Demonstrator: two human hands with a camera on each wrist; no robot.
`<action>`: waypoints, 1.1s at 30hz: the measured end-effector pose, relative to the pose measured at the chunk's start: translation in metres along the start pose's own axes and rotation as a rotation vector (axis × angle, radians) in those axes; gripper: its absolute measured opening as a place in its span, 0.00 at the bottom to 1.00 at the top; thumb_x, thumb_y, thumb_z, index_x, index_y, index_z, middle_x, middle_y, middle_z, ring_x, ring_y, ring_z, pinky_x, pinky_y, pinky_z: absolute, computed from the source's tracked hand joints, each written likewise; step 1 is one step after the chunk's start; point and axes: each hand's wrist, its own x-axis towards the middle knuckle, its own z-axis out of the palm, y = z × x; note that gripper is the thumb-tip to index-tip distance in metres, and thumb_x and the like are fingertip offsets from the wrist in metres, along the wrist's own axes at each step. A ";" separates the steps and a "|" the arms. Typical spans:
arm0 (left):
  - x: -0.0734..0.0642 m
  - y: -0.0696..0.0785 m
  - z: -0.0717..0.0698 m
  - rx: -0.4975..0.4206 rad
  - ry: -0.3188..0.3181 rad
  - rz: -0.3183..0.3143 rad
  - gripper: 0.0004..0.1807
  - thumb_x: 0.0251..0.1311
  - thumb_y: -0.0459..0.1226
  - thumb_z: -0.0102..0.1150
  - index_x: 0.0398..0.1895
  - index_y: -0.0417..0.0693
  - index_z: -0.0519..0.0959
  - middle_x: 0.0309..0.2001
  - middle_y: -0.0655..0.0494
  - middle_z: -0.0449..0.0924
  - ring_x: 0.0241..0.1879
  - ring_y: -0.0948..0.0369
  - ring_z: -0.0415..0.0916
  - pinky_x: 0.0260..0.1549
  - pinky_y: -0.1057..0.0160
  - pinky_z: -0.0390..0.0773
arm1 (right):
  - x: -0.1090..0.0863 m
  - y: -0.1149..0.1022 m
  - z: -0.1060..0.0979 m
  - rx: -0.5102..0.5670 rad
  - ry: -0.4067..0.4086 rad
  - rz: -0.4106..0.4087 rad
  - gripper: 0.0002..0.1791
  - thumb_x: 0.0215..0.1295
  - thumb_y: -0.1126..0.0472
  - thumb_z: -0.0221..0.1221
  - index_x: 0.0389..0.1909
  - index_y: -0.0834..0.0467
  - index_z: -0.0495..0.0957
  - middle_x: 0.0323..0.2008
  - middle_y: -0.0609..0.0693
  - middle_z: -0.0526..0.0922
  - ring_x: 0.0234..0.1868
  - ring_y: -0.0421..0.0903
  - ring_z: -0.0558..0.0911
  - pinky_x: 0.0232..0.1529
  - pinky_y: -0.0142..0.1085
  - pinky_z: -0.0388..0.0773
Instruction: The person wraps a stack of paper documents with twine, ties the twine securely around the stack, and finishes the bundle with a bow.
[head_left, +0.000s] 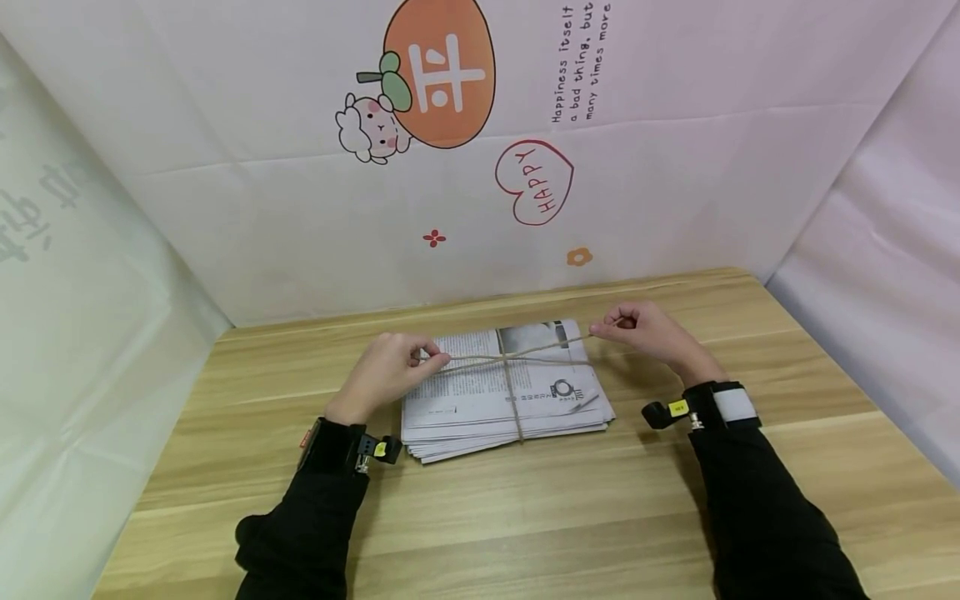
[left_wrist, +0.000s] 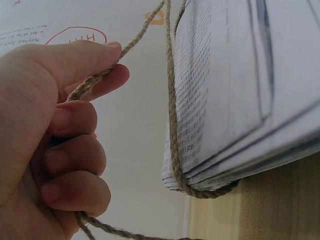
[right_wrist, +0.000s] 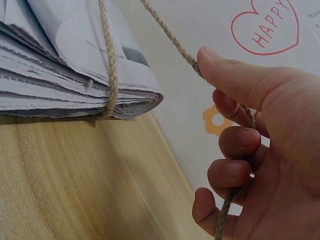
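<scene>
A stack of folded newspapers (head_left: 465,408) lies on the wooden table, with brown twine (head_left: 512,392) wrapped around it both ways and crossing on top. My left hand (head_left: 393,367), at the stack's left side, pinches one twine end between thumb and forefinger. In the left wrist view its other fingers (left_wrist: 75,155) curl in, and more twine (left_wrist: 135,234) trails below them. Beyond the right edge of the stack, my right hand (head_left: 637,329) pinches the other twine end, which runs down past its curled fingers (right_wrist: 230,170). Both held strands rise from the crossing, stretched nearly straight.
The wooden table (head_left: 555,517) meets a white printed cloth (head_left: 300,233) at its back edge. More white cloth hangs at left and right. Each wrist wears a black strap with a small camera (head_left: 658,414).
</scene>
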 end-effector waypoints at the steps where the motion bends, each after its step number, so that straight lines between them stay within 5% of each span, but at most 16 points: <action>1: 0.000 0.000 0.000 0.000 0.001 0.001 0.09 0.67 0.46 0.66 0.35 0.52 0.88 0.19 0.65 0.74 0.18 0.64 0.63 0.25 0.63 0.64 | 0.000 0.000 0.000 0.001 0.000 -0.002 0.23 0.68 0.45 0.65 0.38 0.63 0.80 0.30 0.52 0.72 0.30 0.46 0.69 0.32 0.37 0.67; 12: 0.001 0.019 -0.001 0.071 0.083 0.065 0.11 0.68 0.45 0.65 0.34 0.48 0.88 0.13 0.65 0.63 0.14 0.66 0.57 0.22 0.64 0.59 | -0.002 -0.004 0.002 0.001 -0.001 0.000 0.21 0.69 0.46 0.65 0.38 0.64 0.80 0.31 0.52 0.72 0.30 0.46 0.70 0.32 0.36 0.69; 20: 0.000 0.026 0.002 0.074 0.140 0.112 0.09 0.68 0.41 0.65 0.33 0.47 0.87 0.16 0.65 0.71 0.16 0.67 0.62 0.21 0.66 0.60 | -0.005 -0.003 0.004 -0.004 -0.031 0.038 0.24 0.69 0.42 0.64 0.40 0.62 0.78 0.35 0.53 0.74 0.35 0.49 0.70 0.35 0.38 0.70; 33: 0.000 0.026 0.007 0.066 0.186 0.127 0.09 0.69 0.41 0.65 0.42 0.46 0.86 0.33 0.57 0.84 0.27 0.63 0.74 0.28 0.63 0.72 | -0.003 0.001 0.008 -0.045 -0.219 -0.036 0.18 0.69 0.46 0.64 0.39 0.59 0.82 0.34 0.54 0.79 0.36 0.49 0.71 0.37 0.38 0.67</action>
